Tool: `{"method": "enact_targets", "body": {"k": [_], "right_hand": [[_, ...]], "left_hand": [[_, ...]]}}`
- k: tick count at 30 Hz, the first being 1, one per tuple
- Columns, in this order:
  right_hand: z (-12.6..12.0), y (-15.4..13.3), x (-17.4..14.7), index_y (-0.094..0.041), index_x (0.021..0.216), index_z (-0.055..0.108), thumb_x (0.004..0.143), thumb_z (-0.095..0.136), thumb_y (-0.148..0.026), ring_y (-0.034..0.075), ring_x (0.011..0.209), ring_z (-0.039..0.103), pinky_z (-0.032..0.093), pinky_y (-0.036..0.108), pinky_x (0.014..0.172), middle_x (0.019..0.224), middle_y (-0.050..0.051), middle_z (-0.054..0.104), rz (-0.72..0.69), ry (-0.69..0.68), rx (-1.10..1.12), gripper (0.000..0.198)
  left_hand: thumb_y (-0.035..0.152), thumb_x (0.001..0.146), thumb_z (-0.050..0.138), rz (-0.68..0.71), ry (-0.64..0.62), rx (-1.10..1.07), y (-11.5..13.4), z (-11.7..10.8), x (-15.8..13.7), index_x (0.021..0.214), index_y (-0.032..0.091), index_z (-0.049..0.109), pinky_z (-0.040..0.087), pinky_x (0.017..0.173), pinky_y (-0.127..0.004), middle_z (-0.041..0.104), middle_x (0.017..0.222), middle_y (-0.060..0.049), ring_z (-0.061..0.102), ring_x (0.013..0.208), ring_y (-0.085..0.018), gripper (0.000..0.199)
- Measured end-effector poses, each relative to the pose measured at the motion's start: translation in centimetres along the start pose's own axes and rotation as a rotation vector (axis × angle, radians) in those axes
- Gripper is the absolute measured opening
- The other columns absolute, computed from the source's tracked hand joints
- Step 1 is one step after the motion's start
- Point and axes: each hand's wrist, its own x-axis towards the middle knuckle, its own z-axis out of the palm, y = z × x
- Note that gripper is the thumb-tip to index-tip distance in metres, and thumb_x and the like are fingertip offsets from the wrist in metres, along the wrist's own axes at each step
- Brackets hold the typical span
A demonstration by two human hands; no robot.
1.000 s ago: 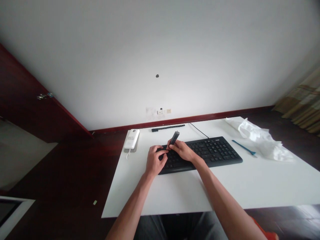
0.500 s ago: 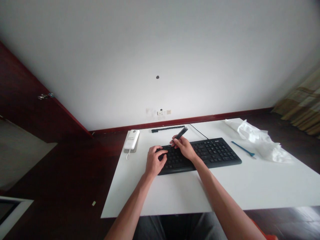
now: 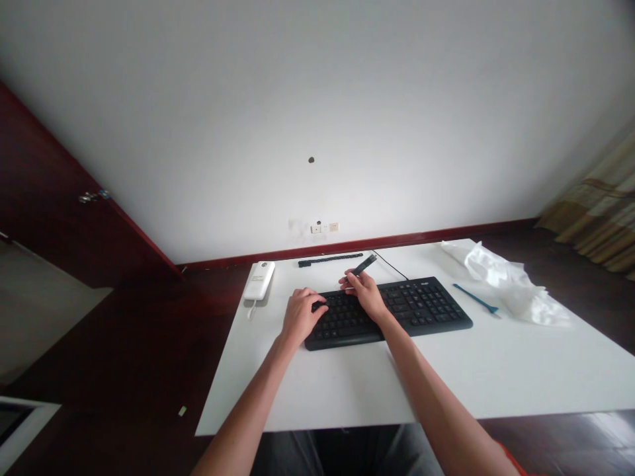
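white table (image 3: pixel 347 390) carries a black keyboard (image 3: pixel 426 305) at mid-depth. left hand (image 3: pixel 299 316) rests on the keyboard's left end, fingers curled onto the keys, gripping nothing. right hand (image 3: pixel 364 295) sits over the keyboard's rear edge, pinching a slim dark tool (image 3: pixel 364 264) that angles up and away to the right. blue pick (image 3: pixel 476 299) lies right of the keyboard, just beside a crumpled white sheet (image 3: pixel 506 281). white handset (image 3: pixel 258 280) lies at far left; a black strip (image 3: pixel 330 259) lies along the far edge.
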Motion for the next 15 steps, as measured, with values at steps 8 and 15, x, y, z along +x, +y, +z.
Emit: {"method": "enact_targets", "body": {"k": [8, 15], "right_hand": [[-0.1, -0.1, 0.0, -0.018, 0.1, 0.064, 0.078, 0.076, -0.061, 0.019, 0.077, 0.071, 0.053, 0.029, 0.068, 0.086, 0.007, 0.076, 0.029, 0.035, 0.041, 0.05], [-0.3, 0.1, 0.3, -0.019, 0.101, 0.065, 0.078, 0.077, -0.06, 0.019, 0.08, 0.071, 0.053, 0.029, 0.07, 0.089, 0.007, 0.077, 0.063, 0.037, 0.105, 0.048]], "left_hand": [[0.024, 0.087, 0.072, -0.07, 0.078, 0.027, -2.6, -0.7, 3.0, 0.098, 0.026, 0.077, 0.047, 0.093, -0.034, 0.07, 0.097, -0.003, 0.06, 0.099, -0.022, 0.012], [0.026, 0.084, 0.071, -0.348, 0.015, -0.035, -7.5, 0.5, 5.0, 0.098, 0.029, 0.078, 0.046, 0.075, -0.028, 0.074, 0.095, 0.0, 0.065, 0.086, -0.018, 0.016]]}}
